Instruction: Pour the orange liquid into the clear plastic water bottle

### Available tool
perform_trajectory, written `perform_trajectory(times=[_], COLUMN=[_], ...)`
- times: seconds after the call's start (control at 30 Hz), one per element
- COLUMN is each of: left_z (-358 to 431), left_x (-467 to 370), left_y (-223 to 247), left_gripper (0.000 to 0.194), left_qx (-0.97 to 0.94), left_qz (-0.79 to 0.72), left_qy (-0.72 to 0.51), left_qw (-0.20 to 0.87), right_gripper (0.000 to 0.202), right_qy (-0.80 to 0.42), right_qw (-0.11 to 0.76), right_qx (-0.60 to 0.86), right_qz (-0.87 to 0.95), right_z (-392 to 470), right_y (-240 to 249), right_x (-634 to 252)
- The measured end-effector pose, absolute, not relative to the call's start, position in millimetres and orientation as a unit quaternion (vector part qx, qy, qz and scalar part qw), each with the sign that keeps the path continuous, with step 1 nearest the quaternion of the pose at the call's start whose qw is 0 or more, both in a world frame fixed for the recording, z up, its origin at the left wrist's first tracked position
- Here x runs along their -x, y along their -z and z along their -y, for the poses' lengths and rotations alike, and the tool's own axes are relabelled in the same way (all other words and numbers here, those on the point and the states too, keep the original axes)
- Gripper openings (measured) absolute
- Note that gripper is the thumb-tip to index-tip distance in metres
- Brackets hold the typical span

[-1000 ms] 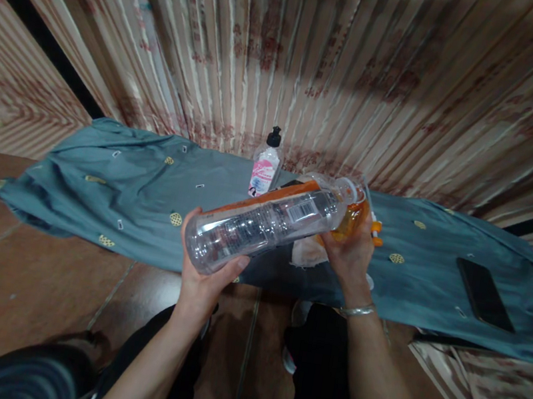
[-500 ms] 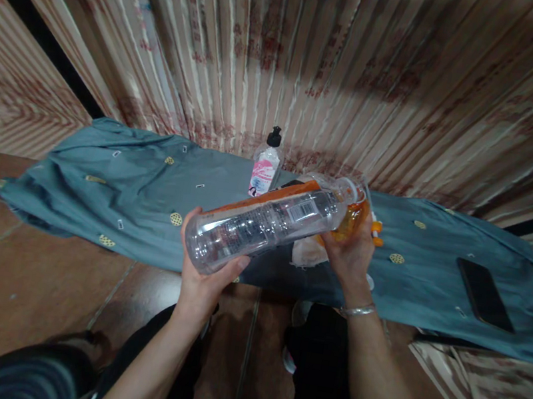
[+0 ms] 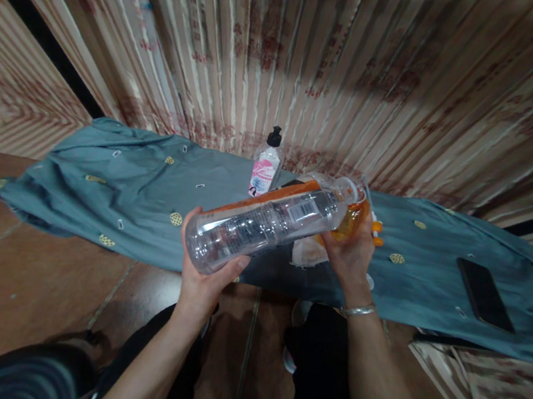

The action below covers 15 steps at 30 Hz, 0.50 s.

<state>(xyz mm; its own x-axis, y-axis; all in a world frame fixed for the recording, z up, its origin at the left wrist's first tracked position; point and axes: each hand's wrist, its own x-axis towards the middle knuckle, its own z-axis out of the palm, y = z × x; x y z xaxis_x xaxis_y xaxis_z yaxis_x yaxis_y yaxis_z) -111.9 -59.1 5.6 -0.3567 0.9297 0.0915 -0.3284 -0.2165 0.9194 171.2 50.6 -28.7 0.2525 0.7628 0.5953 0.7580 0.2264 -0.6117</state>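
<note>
A large clear plastic bottle (image 3: pixel 265 223) with an orange label and a barcode is tilted over the table, its neck up and to the right. My left hand (image 3: pixel 203 280) is closed around the bottle's base. At the neck end, my right hand (image 3: pixel 353 254) is wrapped round a clear container with an amber part (image 3: pixel 350 219). The bottle's white-ringed mouth meets or enters this container; exactly how they join I cannot tell. Below them lies a crumpled white cloth or tissue (image 3: pixel 309 252), partly hidden. Small bright orange pieces (image 3: pixel 377 229) show just beyond my right hand.
A clear bottle with a black pump top and pink label (image 3: pixel 264 171) stands at the back of the narrow table, which a teal cloth (image 3: pixel 138 206) covers. A black phone (image 3: pixel 484 295) lies at the right. Behind hangs a pleated curtain (image 3: pixel 308 64); a dark round stool (image 3: pixel 26 377) is lower left.
</note>
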Motion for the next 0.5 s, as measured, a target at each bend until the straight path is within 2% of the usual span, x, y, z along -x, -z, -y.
perform_trajectory(times=[0.5], left_z=[56.6], left_x=[113.6], left_y=[-1.3], left_gripper=[0.117], left_qx=[-0.356], left_qz=[-0.431], left_qy=[-0.698], left_qw=[0.448], right_gripper=[0.086], right_qy=[0.001], right_qw=[0.496], right_qx=[0.612], right_qz=[0.616], right_z=[-51.4], right_y=[28.4], right_x=[-171.5])
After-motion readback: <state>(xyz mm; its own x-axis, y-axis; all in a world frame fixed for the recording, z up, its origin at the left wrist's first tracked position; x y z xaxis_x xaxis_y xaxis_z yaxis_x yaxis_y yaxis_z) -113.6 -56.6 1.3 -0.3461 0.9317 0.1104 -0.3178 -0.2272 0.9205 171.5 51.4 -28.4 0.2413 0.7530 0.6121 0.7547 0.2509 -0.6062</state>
